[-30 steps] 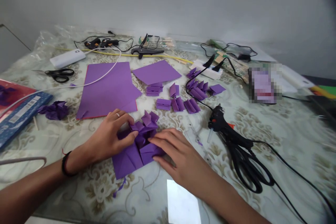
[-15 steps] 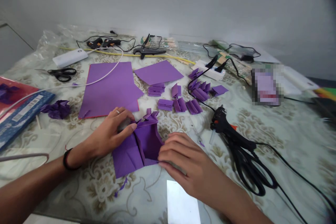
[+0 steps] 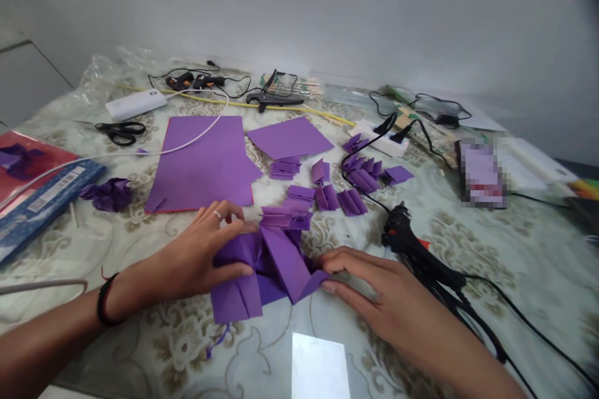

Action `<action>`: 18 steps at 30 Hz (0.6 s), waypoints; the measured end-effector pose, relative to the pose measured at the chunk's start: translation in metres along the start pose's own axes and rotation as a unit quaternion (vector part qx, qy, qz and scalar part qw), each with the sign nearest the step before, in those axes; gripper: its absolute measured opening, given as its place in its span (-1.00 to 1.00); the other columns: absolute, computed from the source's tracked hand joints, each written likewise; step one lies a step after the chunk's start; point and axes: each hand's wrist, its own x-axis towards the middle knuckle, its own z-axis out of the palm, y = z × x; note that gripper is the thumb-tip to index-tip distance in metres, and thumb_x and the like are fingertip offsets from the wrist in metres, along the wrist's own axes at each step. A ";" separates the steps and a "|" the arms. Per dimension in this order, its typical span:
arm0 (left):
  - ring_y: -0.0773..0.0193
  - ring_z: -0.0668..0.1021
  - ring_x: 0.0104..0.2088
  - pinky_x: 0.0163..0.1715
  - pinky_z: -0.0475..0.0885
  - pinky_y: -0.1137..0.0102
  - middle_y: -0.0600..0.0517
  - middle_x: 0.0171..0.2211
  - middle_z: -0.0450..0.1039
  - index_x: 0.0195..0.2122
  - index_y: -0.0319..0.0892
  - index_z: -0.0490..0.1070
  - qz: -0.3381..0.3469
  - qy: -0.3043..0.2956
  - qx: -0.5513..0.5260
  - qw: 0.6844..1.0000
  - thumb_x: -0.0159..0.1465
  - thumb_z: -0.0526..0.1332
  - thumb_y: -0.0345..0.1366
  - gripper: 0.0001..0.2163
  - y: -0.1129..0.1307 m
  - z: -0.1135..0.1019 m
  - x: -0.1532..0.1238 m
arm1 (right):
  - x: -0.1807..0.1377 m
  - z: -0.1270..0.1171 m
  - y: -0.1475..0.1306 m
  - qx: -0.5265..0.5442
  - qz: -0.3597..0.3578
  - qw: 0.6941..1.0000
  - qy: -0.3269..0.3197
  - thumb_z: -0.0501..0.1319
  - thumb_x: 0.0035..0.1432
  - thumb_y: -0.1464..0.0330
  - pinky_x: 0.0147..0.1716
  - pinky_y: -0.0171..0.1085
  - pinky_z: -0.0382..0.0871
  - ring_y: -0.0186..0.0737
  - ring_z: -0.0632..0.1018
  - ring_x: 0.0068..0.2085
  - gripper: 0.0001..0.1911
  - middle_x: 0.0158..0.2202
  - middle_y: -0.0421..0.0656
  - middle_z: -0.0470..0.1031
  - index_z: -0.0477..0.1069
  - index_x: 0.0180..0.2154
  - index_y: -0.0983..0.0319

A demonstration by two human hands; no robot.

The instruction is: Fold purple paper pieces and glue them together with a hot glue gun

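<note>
A folded purple paper piece [image 3: 286, 262] lies on the patterned table between my hands, its panels spread and one tilted strip standing up in its middle. My left hand [image 3: 206, 249] is on its left part, thumb on the near panel and fingers curled over the far edge. At its right corner, my right hand [image 3: 360, 287] pinches the paper between thumb and fingers. Small pleated purple papers [image 3: 299, 193] lie just beyond. Right of my right hand rests a black hot glue gun [image 3: 412, 240], with scissors partly hidden behind my arm.
Larger purple sheets [image 3: 201, 162] lie behind my left hand. Black scissors [image 3: 122, 132], a white power bank [image 3: 135, 103] and crumpled purple paper [image 3: 108, 194] are at the left. A white power strip [image 3: 381, 137] and a phone [image 3: 482, 173] stand farther right, with cords running across.
My right hand has moved right with the paper's right edge, and the box-like piece has spread wider, its inner panel now tilted. The left hand stays on the left part.
</note>
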 end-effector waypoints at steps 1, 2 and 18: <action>-0.08 0.50 0.21 0.26 0.41 -0.07 -0.15 0.23 0.36 0.25 0.00 0.43 0.023 -0.007 -0.014 1.000 0.47 0.32 -0.12 -0.64 0.003 -0.003 0.001 | -0.001 -0.003 0.002 0.001 0.006 1.000 -0.007 0.25 0.45 0.34 -0.08 -0.25 0.57 -0.21 0.73 -0.10 -0.92 -0.09 -0.23 0.71 0.54 -0.14 0.06; -0.09 0.49 0.23 0.28 0.39 -0.06 -0.16 0.26 0.36 0.24 0.00 0.46 0.046 -0.015 -0.027 0.998 0.48 0.31 -0.11 -0.66 0.006 -0.007 0.002 | -0.001 -0.005 0.003 0.002 0.013 1.000 -0.013 0.24 0.45 0.31 -0.05 -0.23 0.57 -0.20 0.72 -0.08 -0.91 -0.08 -0.22 0.71 0.55 -0.14 0.06; 0.06 0.55 0.07 0.17 0.50 0.18 -0.11 0.13 0.44 -0.17 -0.12 0.55 0.083 -0.078 -0.168 0.979 0.38 0.41 -0.15 -0.83 0.014 -0.030 0.001 | -0.003 -0.020 0.014 -0.002 0.075 0.997 0.008 0.23 0.46 0.16 0.04 -0.11 0.54 -0.12 0.69 0.01 -0.84 0.00 -0.19 0.67 0.55 -0.12 0.04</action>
